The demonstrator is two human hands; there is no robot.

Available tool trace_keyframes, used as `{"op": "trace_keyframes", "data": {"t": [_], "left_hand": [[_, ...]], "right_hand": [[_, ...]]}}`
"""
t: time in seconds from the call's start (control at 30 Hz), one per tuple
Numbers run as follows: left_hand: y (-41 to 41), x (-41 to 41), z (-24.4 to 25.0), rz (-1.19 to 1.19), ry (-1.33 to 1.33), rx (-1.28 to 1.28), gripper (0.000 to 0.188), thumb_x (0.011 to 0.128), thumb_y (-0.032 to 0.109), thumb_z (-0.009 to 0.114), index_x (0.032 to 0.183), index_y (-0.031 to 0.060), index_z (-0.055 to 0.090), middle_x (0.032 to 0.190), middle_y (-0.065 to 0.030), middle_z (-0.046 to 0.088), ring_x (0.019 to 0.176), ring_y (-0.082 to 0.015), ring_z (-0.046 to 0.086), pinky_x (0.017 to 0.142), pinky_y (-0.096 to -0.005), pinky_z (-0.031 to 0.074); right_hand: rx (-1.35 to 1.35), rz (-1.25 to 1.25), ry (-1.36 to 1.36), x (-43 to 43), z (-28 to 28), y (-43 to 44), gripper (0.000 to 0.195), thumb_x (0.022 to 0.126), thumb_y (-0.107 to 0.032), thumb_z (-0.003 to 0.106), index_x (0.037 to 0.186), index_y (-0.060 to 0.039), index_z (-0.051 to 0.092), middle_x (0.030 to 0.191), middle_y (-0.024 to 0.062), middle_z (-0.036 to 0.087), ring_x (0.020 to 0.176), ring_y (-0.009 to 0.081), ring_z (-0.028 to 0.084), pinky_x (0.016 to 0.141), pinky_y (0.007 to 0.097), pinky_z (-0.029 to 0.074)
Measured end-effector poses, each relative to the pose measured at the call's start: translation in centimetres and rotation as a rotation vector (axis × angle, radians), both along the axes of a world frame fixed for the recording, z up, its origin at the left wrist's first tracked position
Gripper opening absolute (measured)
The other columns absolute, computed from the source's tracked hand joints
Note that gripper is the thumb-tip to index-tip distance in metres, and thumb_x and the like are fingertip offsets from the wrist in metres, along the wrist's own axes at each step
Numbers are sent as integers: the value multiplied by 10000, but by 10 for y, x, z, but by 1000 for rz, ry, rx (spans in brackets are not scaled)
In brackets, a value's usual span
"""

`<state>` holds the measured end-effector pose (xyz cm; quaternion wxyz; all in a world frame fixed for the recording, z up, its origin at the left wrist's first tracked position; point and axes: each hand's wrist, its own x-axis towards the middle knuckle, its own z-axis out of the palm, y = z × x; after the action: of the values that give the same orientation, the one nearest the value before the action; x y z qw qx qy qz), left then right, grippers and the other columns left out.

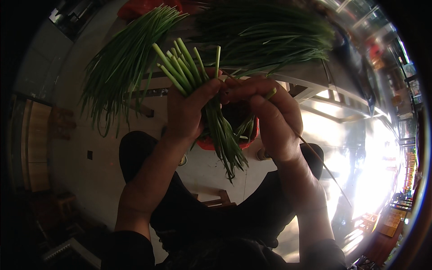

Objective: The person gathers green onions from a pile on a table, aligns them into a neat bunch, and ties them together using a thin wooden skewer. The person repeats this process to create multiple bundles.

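Observation:
My left hand (pixel 185 108) grips a small bunch of garlic chives (pixel 184 69), pale stem ends up and green leaves hanging down between my forearms. One stem stands apart from the others beside my fingertips. My right hand (pixel 276 111) meets the left at the fingertips. A chive stalk (pixel 271 93) pokes out between its thumb and fingers, and leaves hang below it. A thin brownish strand (pixel 320 160) runs out from behind the right hand toward the lower right; whether the fingers pinch it is hidden. Below both hands, a red-rimmed container (pixel 207 145) is partly covered.
A metal-edged table (pixel 300 76) stands ahead, bearing a large heap of chives (pixel 270 37). Another chive bundle (pixel 131 57) droops over its left side, near a red plastic bag (pixel 141 8). My knees flank the container. A wooden stool (pixel 64 121) stands left on the tiled floor (pixel 101 182).

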<state>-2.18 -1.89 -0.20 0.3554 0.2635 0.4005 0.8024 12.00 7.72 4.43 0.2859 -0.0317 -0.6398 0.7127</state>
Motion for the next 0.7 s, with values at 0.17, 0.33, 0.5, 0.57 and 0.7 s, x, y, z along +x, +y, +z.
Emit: {"op": "trace_keyframes", "data": {"t": [0.17,0.33,0.5,0.57,0.7], "left_hand": [[1,2,2,12,-84,42,210,853,52,643,1049,-16,610,838,-107,673,693,-159,648,640,-272,526],[-1,0,3,-23,-12,9,223,866,70,611,1064,-29,593,842,-106,656,696,-161,628,633,-278,510],[-2,-1,2,-44,59,-2,203,883,63,568,1055,-45,572,890,-117,636,749,-160,611,656,-273,500],[-1,0,3,-23,77,-12,188,871,57,585,1033,-38,586,891,-109,635,761,-155,611,669,-269,500],[-2,1,5,26,146,-36,167,850,49,620,999,-24,611,904,-87,640,782,-132,602,688,-250,488]], "right_hand": [[24,5,1,0,0,1,175,917,-27,463,1015,16,601,955,81,609,911,133,578,827,270,464],[24,0,0,1,1,0,175,920,-22,451,1008,21,596,945,86,608,898,127,570,822,262,458],[97,-18,-11,1,2,-1,174,923,-25,444,1005,22,590,933,86,608,891,129,566,815,260,454],[116,-12,-21,2,3,1,173,923,-25,444,1005,20,590,924,85,608,887,129,566,811,260,453],[5,24,-52,5,6,4,182,924,-23,440,1014,21,592,927,86,615,891,133,571,814,264,455]]}}
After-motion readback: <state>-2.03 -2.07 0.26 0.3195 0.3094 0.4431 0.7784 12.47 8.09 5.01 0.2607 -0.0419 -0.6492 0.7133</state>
